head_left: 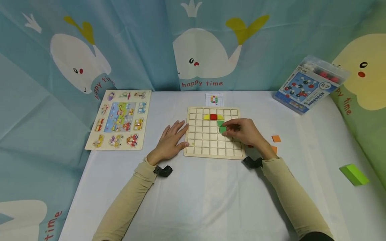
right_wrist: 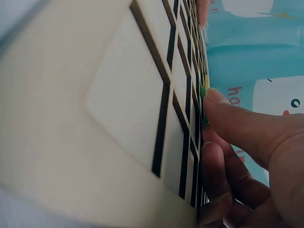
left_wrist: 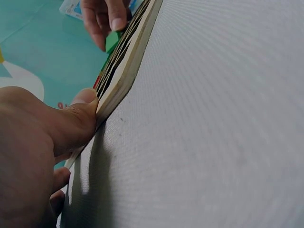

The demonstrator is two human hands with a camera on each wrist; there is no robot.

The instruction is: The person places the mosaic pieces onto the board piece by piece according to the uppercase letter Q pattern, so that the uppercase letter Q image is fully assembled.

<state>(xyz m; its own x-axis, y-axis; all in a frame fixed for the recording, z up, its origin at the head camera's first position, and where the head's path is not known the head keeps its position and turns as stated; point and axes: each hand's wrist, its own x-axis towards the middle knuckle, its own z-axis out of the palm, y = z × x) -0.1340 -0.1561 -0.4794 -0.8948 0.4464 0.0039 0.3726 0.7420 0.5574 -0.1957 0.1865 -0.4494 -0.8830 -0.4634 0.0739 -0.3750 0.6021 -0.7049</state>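
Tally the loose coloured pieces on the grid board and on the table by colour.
Yellow pieces: 2
Red piece: 1
Green pieces: 2
Orange pieces: 2
Green block: 1
Total: 8

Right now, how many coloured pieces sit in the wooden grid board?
5: two yellow pieces flank a red piece in the second row, one green piece sits below, and another green piece is in the right hand's grip. More may hide under that hand.
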